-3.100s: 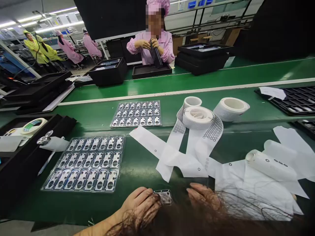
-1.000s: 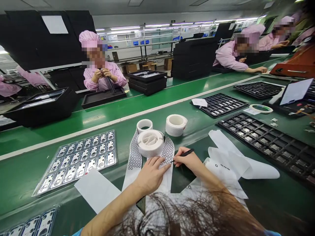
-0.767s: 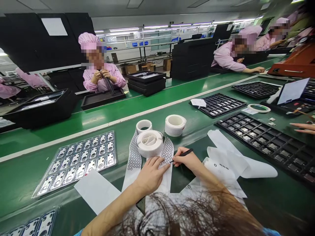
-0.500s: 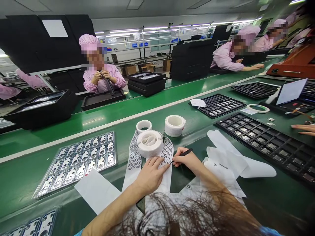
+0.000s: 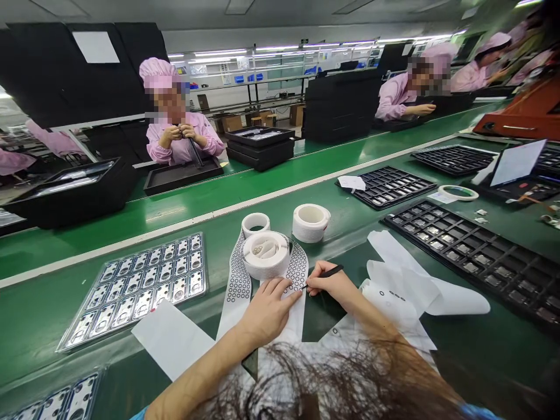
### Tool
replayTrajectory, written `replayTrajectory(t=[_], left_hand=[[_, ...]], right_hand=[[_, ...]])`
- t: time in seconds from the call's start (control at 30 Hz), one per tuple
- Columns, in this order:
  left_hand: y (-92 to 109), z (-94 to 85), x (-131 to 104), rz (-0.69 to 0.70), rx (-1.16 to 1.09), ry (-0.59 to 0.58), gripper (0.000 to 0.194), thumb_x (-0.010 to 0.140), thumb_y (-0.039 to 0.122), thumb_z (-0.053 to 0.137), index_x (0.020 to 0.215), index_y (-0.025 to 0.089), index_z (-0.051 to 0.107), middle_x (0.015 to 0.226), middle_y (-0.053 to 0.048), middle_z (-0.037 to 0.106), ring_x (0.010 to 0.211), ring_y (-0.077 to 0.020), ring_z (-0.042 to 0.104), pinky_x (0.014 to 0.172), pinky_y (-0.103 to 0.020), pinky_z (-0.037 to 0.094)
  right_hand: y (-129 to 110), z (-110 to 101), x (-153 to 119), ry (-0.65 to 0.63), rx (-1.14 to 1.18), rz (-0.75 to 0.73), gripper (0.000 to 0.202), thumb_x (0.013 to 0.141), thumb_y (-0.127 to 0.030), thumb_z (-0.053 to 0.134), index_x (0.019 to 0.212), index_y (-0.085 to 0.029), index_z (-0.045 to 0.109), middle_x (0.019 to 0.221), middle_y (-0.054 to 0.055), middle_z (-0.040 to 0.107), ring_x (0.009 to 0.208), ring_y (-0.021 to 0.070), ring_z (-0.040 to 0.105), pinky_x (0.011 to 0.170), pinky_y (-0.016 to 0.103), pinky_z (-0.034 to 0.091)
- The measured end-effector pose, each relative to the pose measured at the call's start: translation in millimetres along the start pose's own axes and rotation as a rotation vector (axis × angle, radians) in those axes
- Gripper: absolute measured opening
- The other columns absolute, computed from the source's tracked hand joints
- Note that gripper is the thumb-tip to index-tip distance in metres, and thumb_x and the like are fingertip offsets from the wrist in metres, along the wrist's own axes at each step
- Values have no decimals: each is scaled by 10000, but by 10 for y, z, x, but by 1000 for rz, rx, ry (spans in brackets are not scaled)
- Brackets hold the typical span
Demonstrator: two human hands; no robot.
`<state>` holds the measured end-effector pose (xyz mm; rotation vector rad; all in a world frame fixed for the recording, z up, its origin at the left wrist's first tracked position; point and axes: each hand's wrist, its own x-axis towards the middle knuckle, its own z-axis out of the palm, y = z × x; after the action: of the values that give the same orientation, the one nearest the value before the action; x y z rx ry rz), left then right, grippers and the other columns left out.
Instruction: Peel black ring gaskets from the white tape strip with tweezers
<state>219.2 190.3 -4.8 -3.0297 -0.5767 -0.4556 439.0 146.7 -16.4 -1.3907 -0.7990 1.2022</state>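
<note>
My left hand (image 5: 268, 315) lies with its fingers spread on a white backing strip printed with small black rings (image 5: 297, 265), pressing it to the bench. In my right hand (image 5: 330, 286) is a pair of slim black tweezers (image 5: 331, 270), pinched between thumb and fingers. Its tip is at the strip's right edge, close to my left fingertips. The strip runs beside a white roll of ring stickers (image 5: 266, 265), and a second ringed strip (image 5: 238, 283) hangs on the left. Two more white rolls, a smaller one (image 5: 256, 223) and a wider one (image 5: 311, 223), stand behind.
On the left lies a clear tray of silver parts (image 5: 144, 286), with white paper (image 5: 172, 341) beside it. Crumpled backing paper (image 5: 406, 286) is at my right. Black compartment trays (image 5: 472, 251) hold small parts. Across the bench a co-worker (image 5: 184, 137) handles a dark piece.
My hands stay almost where they were, the tweezers at the strip. The co-worker at far right has drawn an arm back, and another person's hand at the right edge is gone.
</note>
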Motion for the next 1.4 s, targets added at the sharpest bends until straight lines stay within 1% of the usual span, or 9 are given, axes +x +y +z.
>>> replayTrajectory(t=[0.17, 0.27, 0.5, 0.73, 1.03, 1.23, 1.3, 1.4], left_hand=[[-25, 55, -6, 14, -7, -14, 492, 887, 102, 591, 1354, 246, 648, 1361, -115, 646, 1227, -293, 599, 1054, -463, 526], [-36, 75, -4, 13, -11, -16, 495, 890, 98, 583, 1357, 249, 646, 1362, -114, 641, 1233, -293, 595, 1057, -462, 525], [-31, 51, 0, 11, -20, -22, 496, 891, 97, 581, 1360, 244, 648, 1365, -117, 635, 1238, -290, 586, 1061, -453, 523], [-45, 90, -6, 11, -28, -12, 491, 895, 102, 580, 1359, 248, 649, 1365, -118, 635, 1238, -296, 589, 1058, -465, 526], [-32, 50, -1, 7, -21, -21, 486, 897, 108, 592, 1358, 248, 651, 1368, -115, 638, 1230, -291, 594, 1052, -457, 527], [-38, 67, -6, 7, -17, -17, 498, 889, 98, 591, 1357, 258, 644, 1372, -109, 640, 1245, -288, 590, 1064, -458, 521], [-43, 75, -8, 9, -22, -12, 488, 897, 105, 582, 1363, 244, 630, 1374, -107, 642, 1245, -283, 592, 1067, -453, 521], [-46, 76, -6, 10, -37, -7, 442, 921, 108, 550, 1352, 185, 610, 1371, -111, 650, 1247, -271, 593, 1077, -439, 517]], right_hand=[[12, -17, 19, -29, -4, 5, 279, 554, -281, 766, 627, -189, 513, 614, 6, 694, 550, 157, 689, 534, 191, 560], [15, -17, 31, -34, -5, 16, 273, 550, -278, 765, 621, -188, 517, 602, 17, 694, 542, 168, 692, 522, 196, 561], [10, -17, 24, -15, 13, 26, 286, 537, -288, 770, 620, -189, 515, 582, 23, 689, 524, 169, 684, 510, 200, 563], [31, -8, 38, -2, 9, 28, 264, 542, -269, 749, 617, -193, 507, 568, 22, 681, 504, 169, 672, 481, 199, 549], [28, -22, 37, -15, 12, 17, 303, 548, -290, 792, 636, -191, 520, 585, 13, 685, 532, 176, 694, 511, 207, 577], [42, -41, 39, -25, 21, 13, 334, 553, -279, 820, 670, -194, 519, 613, 16, 695, 550, 180, 705, 517, 204, 576], [41, -40, 41, -27, 24, 13, 338, 555, -277, 819, 672, -195, 514, 609, 19, 694, 543, 182, 704, 514, 205, 574], [32, -39, 34, -27, 27, 9, 334, 559, -270, 818, 674, -192, 515, 607, 30, 699, 539, 185, 703, 511, 204, 571]])
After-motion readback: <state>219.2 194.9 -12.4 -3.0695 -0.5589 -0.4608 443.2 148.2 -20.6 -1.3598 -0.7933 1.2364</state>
